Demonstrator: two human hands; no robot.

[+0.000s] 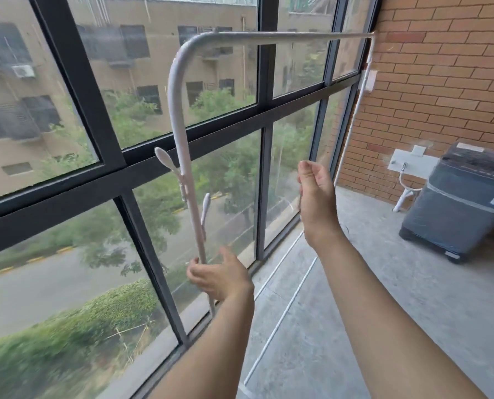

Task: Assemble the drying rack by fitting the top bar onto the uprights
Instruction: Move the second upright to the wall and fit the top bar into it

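From my remote feed, the left hand (221,273) was wrapped around the near upright (195,226) low down, fingers curled on the white tube. That upright ran up beside the window (125,162), carried two white hook pegs (165,159), then bent at a rounded corner into the top bar (283,36) — the bar stretched level to the right and met the far upright (355,116) close against the brick wall (441,67).

The right hand (316,194) was raised between the two uprights, fingers loosely pinched; something thin seemed to run under them but blur hid it — I could not tell whether it held anything.

Two loose white rods (283,315) lay on the concrete floor (384,312). A grey washing machine (458,203) stood wrapped in film by the wall; its sticker label was too small to read.
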